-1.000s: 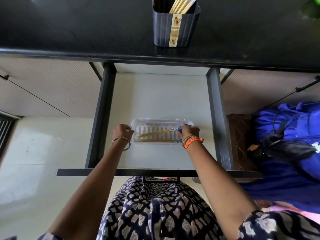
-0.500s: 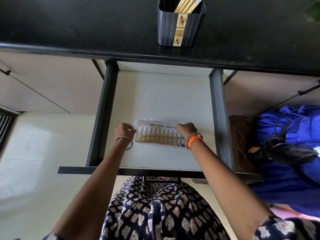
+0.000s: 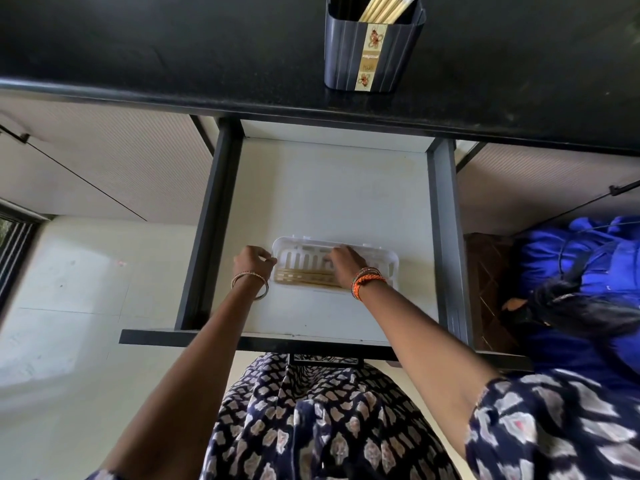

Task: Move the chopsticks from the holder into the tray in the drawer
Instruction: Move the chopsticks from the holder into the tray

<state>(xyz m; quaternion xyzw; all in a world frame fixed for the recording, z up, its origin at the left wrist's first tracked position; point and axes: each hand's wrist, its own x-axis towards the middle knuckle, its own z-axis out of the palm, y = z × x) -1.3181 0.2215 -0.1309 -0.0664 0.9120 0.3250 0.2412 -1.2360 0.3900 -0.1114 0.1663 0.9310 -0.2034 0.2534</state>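
Note:
A white slotted tray lies in the open white drawer. Several wooden chopsticks rest lengthwise along its near side. My left hand curls its fingers against the tray's left end. Over the middle of the tray my right hand reaches with fingers stretched out to the left, lying on the slats and covering the chopsticks' right ends. It holds nothing that I can see. On the black counter above stands a dark holder with more chopsticks upright in it.
The drawer's dark side rails and front edge frame the working space. A blue bag sits on the floor to the right. The black countertop overhangs the back of the drawer.
My right hand has laid the chopsticks it was carrying into the tray and moved left across it. The left hand has stayed at the tray's left end.

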